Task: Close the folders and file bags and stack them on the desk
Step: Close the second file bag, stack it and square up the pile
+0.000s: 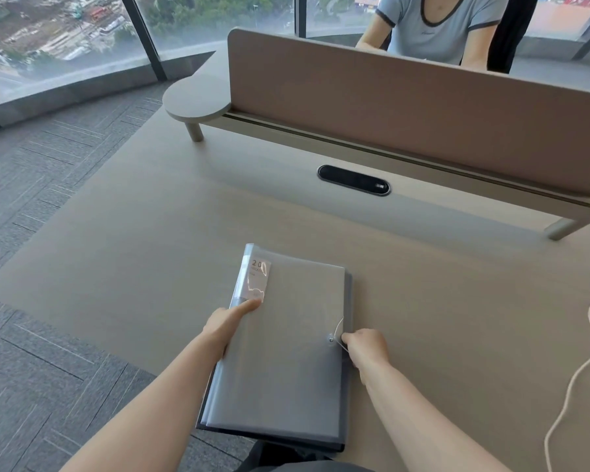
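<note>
A translucent grey file bag [286,342] lies closed on top of a darker folder [347,396] at the near edge of the desk [133,240]. A white label [258,279] shows near its far left corner. My left hand [225,327] holds the stack's left edge, thumb lying flat on top. My right hand [365,345] pinches the white string [339,330] beside the round button clasp [331,339] at the bag's right edge.
A brown divider panel [406,107] runs across the far side of the desk, with a person seated behind it. A black oval cable port [354,180] sits in front of it. A white cable [573,379] trails along the right edge. Carpet lies to the left.
</note>
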{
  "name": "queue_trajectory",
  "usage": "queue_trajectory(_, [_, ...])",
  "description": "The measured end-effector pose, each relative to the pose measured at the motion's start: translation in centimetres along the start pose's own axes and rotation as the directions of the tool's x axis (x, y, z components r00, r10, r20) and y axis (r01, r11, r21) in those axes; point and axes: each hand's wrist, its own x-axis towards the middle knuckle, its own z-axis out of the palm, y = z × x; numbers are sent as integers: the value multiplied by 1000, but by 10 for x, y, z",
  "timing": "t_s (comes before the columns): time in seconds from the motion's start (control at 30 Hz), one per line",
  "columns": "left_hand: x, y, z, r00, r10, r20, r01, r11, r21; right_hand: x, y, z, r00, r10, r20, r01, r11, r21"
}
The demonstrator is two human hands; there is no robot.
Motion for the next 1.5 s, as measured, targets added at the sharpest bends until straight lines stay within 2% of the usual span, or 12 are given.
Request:
queue_trajectory(0.13, [65,-34,-12,999,-13,-52,15,1000,27,-2,6,1,997,-46,-56,45,999,-28])
queue_trajectory(0.23, [66,-33,-8,999,4,-47,-4,1000,3,-1,5,-2,998,-42,-51,42,999,10])
queue_trajectory(0.5, [-22,4,30,965,252,66,-246,966,-85,5,13,-18,999,-33,11,29,971,238])
queue_trajectory(0.67, [-41,15,38,945,306,116,-298,951,-82,7,12,-33,994,-90,64,64,941,333])
queue_trajectory(0.9, [-61,40,20,903,423,71,-415,904,-104,10,-21,-31,975,-185,120,132,926,355])
queue_trajectory(1.17, [-24,93,-66,862,501,74,-498,865,-60,15,-93,46,974,-191,118,133,914,384])
queue_trajectory(1.5, [71,165,-229,871,483,91,-483,875,-20,-6,-207,201,983,-178,50,143,901,410])
